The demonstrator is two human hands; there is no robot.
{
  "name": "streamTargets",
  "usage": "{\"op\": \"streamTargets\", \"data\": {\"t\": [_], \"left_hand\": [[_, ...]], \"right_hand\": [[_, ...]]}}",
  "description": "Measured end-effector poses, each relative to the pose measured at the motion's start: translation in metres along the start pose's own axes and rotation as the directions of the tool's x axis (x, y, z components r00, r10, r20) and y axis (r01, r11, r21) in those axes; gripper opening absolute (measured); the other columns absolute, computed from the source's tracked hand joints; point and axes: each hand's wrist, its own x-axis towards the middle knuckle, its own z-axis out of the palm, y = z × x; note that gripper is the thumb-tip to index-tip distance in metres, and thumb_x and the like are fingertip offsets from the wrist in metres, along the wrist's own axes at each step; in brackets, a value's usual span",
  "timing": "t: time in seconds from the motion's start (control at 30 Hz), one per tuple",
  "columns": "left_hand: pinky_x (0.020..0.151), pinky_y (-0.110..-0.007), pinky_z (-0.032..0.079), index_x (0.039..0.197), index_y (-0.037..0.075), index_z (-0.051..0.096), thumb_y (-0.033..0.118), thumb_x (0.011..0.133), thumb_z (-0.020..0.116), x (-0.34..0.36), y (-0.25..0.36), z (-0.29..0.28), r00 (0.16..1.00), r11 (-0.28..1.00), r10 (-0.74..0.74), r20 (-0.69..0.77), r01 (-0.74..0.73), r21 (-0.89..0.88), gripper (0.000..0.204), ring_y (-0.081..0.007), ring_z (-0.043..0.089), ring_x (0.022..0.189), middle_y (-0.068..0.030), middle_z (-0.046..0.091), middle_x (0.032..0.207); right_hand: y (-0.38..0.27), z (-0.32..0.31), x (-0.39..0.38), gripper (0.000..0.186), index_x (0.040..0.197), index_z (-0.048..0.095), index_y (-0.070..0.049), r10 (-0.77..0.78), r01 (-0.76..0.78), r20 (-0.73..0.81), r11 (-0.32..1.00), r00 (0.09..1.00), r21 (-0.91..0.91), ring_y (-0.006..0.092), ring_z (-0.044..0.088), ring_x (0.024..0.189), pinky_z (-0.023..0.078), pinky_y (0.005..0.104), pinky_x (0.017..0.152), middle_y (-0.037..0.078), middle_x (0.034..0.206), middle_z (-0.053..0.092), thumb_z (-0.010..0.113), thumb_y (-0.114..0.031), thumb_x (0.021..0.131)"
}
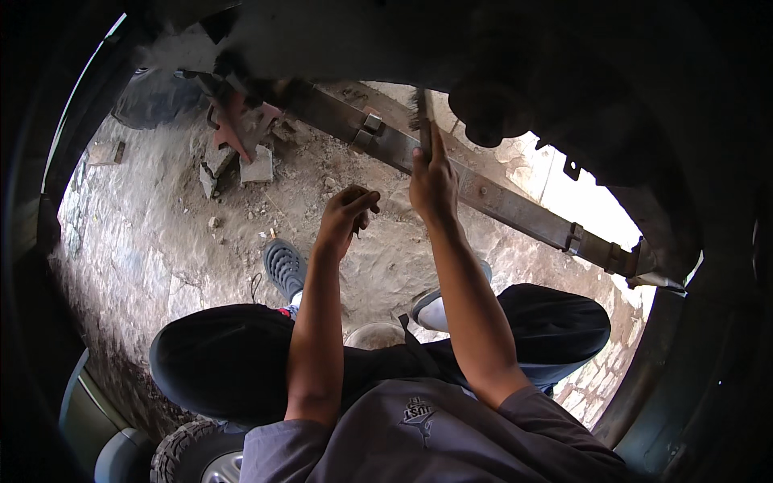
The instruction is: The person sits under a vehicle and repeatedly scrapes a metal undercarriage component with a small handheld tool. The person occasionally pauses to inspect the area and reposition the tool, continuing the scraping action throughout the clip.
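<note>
My right hand (433,181) grips a dark wire brush (421,109), held upright with bristles facing left, under the dark vehicle underside (491,56). Behind it, a long grimy metal bar (519,213) with clamps runs diagonally from upper left to lower right. My left hand (348,211) hangs in the middle over the dirt, left of and a little lower than the right one, its fingers loosely bent and apart, with nothing visible held in them.
A rusty reddish stand (233,121) and broken concrete pieces (256,165) sit at upper left, near a small block (105,153). A tyre (181,451) is at lower left. My bent knees and shoed feet rest over rough, dusty ground (161,225). Dark bodywork surrounds the view.
</note>
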Motion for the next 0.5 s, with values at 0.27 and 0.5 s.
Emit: {"op": "streamTargets", "data": {"t": [0.27, 0.5], "left_hand": [[0.056, -0.027, 0.042, 0.090, 0.003, 0.068, 0.027, 0.095, 0.080, 0.009, -0.002, -0.013, 0.997, 0.999, 0.033, -0.075, -0.032, 0.019, 0.027, -0.0101, 0.055, 0.058, -0.0021, 0.063, 0.074], [0.051, -0.027, 0.038, 0.088, 0.007, 0.071, 0.039, 0.091, 0.084, 0.014, -0.006, -0.001, 0.990, 0.995, -0.031, -0.135, 0.043, 0.088, 0.034, -0.0077, 0.052, 0.055, 0.0003, 0.063, 0.072]], "right_hand": [[0.003, -0.024, -0.111, 0.072, 0.167, 0.032, -0.021, 0.027, -0.024, 0.113, 0.999, 0.993, -0.024, 0.0452, 0.070, 0.100, 0.055, 0.0548, 0.087, 0.026, 0.113, 0.069, 0.063, -0.014, 0.103], [-0.002, 0.003, 0.029, 0.058, 0.158, 0.046, -0.022, -0.058, 0.059, 0.011, 0.993, 0.998, -0.105, 0.0448, 0.071, 0.100, 0.055, 0.0550, 0.088, 0.026, 0.111, 0.071, 0.063, -0.021, 0.103]]}}
